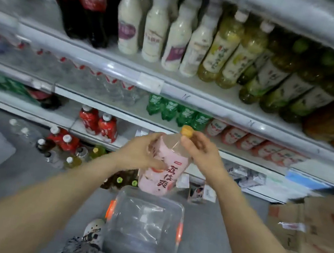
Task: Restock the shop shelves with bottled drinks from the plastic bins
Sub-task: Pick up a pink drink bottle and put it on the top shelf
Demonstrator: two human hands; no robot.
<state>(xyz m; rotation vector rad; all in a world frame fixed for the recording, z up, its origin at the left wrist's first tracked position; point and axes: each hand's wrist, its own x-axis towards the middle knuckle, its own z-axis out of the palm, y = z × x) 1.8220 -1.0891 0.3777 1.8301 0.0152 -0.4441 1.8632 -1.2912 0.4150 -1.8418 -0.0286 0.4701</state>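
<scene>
Two hands hold a pink bottle (165,161) up in front of the shelves (188,99). The left hand (143,152) wraps around its side. The right hand (200,152) grips its neck, just under the orange cap (187,131). A clear bin (146,220) sits on the floor below, between the feet. More bottles (63,146) stand on the floor by the bottom shelf.

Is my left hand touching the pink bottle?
Touching. The head view shows the left hand gripping the pink bottle, with its fingers curled against the label.
</scene>
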